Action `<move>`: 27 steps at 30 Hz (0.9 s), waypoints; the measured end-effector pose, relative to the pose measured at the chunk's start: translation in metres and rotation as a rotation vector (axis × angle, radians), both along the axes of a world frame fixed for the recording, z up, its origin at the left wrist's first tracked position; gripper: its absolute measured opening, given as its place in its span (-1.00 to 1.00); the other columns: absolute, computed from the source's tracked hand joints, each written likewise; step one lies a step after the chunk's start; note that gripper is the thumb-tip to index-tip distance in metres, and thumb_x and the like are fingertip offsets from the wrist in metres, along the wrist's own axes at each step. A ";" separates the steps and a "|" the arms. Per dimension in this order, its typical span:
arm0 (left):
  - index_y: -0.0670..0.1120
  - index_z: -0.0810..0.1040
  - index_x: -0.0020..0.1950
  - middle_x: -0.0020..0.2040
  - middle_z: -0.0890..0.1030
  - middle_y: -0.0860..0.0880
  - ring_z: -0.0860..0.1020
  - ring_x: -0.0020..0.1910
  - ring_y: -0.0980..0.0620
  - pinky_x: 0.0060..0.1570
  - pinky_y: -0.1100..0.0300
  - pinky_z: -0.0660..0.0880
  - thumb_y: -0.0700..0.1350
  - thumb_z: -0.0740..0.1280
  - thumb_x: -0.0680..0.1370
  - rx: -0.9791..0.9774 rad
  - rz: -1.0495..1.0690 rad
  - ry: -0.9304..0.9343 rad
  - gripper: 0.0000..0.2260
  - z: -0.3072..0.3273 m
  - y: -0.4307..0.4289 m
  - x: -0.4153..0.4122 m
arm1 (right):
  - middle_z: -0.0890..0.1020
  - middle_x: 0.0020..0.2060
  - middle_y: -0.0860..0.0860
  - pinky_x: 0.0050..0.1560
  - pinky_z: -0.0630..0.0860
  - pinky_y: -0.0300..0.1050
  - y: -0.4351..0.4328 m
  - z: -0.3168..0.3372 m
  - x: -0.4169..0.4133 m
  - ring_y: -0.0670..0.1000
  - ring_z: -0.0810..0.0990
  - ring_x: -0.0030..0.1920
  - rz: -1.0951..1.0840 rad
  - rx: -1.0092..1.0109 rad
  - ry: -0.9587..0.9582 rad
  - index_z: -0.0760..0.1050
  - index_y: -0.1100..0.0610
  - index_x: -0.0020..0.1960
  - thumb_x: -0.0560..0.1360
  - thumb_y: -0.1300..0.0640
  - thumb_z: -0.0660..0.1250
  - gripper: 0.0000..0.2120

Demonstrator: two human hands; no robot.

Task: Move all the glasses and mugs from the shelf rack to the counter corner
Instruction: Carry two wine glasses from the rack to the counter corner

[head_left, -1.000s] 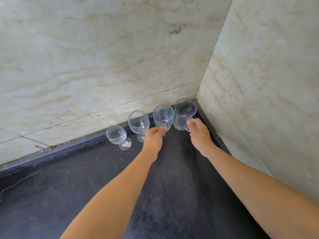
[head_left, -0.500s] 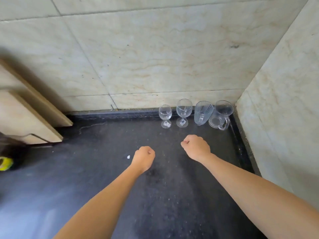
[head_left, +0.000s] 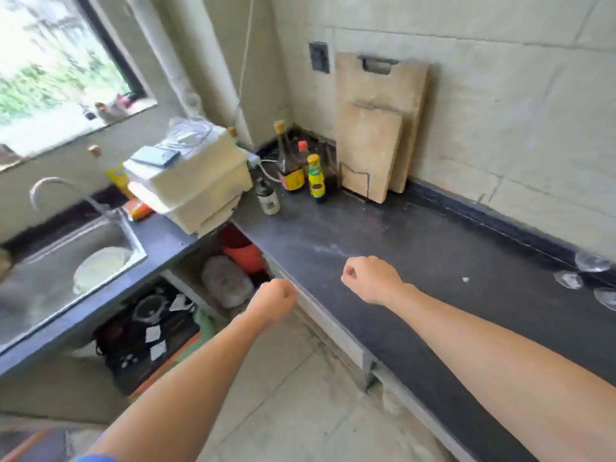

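1. Your view swings left, away from the counter corner. Half a second ago the row of glasses stood straight ahead against the wall. Now only three blurred glasses point(head_left: 591, 261) show at the far right edge, standing on the dark counter point(head_left: 416, 248) close to its back wall.
2. A second ago each of your hands was on a piece in that row. Now neither touches anything.
3. Your left hand point(head_left: 271, 300) is clenched on nothing and hangs just off the counter's front edge, above the open storage below.
4. Your right hand point(head_left: 370, 278) is also a bare fist, over the counter and well apart from the glasses.
5. I judge this delivery finished, and you are turning back for the next load.
6. I cannot pick out the shelf rack here. Ahead lie the sink point(head_left: 50, 241), a white box point(head_left: 190, 175), sauce bottles point(head_left: 293, 161) and cutting boards point(head_left: 370, 151).
7. Whether any glasses or mugs remain to fetch cannot be told from this view, so find the rack before you reach.
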State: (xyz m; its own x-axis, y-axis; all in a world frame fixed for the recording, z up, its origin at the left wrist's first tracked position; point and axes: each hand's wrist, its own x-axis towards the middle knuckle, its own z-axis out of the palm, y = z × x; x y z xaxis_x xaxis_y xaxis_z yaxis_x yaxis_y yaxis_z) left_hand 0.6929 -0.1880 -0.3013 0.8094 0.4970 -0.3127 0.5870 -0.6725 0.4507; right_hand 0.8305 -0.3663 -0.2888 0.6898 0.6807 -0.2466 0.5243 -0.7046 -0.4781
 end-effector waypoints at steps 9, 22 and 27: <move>-0.07 0.61 -0.09 -0.10 0.66 -0.09 0.59 -0.08 -0.12 -0.02 0.06 0.55 -0.15 0.19 0.47 0.094 0.358 0.035 -0.81 0.047 0.130 -0.309 | 0.65 0.00 0.02 -0.03 0.50 -0.01 0.205 0.044 -0.238 0.14 0.59 0.01 0.527 0.020 -0.137 0.54 -0.02 0.01 0.53 -0.03 0.22 -0.83; -0.04 0.55 -0.09 -0.06 0.63 -0.07 0.58 -0.04 -0.07 -0.12 0.13 0.46 -0.14 0.23 0.51 0.143 0.988 0.051 -0.89 0.073 0.248 -0.605 | 0.65 -0.04 0.01 -0.07 0.50 -0.01 0.475 0.071 -0.508 0.10 0.58 -0.02 1.211 0.103 -0.190 0.54 0.00 0.00 0.54 -0.06 0.24 -0.82; 0.06 0.51 -0.15 -0.14 0.55 0.01 0.52 -0.14 0.00 -0.17 0.17 0.43 -0.15 0.24 0.52 0.178 1.219 -0.010 -0.88 0.089 0.305 -0.670 | 0.65 -0.04 0.04 -0.02 0.55 0.03 0.576 0.083 -0.583 0.12 0.59 -0.05 1.347 0.143 -0.199 0.54 0.02 0.02 0.53 -0.06 0.24 -0.80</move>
State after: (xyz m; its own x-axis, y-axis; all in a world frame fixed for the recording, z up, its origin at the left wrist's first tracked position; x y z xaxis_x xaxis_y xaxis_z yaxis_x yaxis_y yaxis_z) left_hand 0.0225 0.1167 -0.2118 -0.2110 0.9643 -0.1601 0.8710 0.2598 0.4170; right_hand 0.2477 0.2101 -0.2056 -0.5049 0.8581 -0.0937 0.8263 0.4492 -0.3397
